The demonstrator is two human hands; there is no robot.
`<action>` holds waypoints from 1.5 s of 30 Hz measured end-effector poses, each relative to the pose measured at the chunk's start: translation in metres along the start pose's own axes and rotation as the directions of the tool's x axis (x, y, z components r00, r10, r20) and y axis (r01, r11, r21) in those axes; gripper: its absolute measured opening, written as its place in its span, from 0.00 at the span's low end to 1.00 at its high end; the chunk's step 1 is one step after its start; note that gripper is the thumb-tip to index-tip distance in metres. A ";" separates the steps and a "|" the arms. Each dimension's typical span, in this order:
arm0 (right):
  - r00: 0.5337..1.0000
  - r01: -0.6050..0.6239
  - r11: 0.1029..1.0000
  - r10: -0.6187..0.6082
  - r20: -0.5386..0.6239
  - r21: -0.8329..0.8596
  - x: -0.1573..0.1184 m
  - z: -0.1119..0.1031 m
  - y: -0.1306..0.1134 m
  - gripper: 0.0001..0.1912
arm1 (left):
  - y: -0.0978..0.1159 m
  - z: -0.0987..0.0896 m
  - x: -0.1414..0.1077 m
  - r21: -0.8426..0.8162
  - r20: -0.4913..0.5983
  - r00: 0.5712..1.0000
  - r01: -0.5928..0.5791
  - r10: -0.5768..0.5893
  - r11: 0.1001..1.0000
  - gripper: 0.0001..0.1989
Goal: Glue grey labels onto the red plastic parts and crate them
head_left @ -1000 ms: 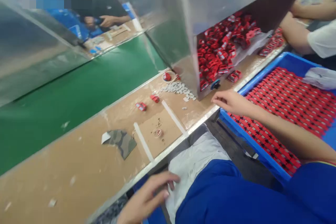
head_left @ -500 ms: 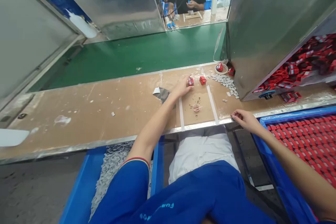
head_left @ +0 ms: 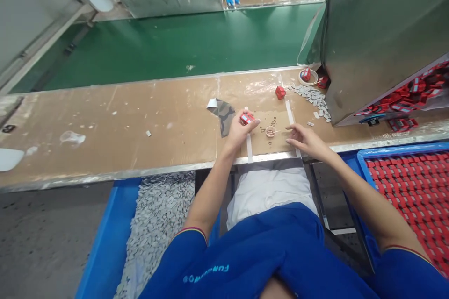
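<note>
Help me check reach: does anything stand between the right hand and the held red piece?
A small round cup sits low on the table between the right hand and the red piece, probably easy to reach over.

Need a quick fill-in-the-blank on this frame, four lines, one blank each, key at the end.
1. The left hand holds a piece whose main colour is ____.
2. In the picture, the right hand is on the ____ side of the small round cup.
3. The wide flat strip beyond the worktop is ____ in colour.
4. The camouflage-patterned scrap lies nearer the ____ hand than the other one.

Missing words: red; right; green; left.
</note>
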State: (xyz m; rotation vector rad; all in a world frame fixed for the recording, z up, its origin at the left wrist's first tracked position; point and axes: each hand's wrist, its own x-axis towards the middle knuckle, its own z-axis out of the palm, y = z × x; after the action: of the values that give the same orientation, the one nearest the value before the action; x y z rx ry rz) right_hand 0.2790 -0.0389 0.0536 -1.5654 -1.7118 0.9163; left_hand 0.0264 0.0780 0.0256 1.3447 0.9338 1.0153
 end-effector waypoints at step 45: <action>0.871 0.154 0.947 0.005 -0.491 0.283 0.026 0.065 0.001 0.09 | -0.023 0.008 -0.078 -0.268 0.063 0.996 0.075 -0.060 0.961 0.17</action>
State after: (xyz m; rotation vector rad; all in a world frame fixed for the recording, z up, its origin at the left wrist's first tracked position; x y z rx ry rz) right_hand 0.2237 -0.0176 0.0170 -1.3572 -1.1920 0.6412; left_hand 0.0105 0.0018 -0.0007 1.1001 0.7639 1.0090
